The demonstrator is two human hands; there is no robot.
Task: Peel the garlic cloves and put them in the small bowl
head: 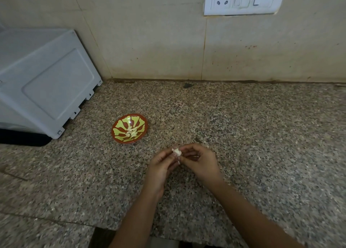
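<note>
Garlic (176, 151) pinched between left hand (160, 165) and right hand (200, 161).

Your bowl (121, 128) at ten o'clock is red-brown with yellow-green rays; the garlic (176, 151) is off-white, the counter (243, 135) speckled brown-grey.

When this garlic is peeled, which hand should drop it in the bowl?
Left hand: it holds the garlic too and sits nearer the small bowl, so probably the shorter reach.
</note>
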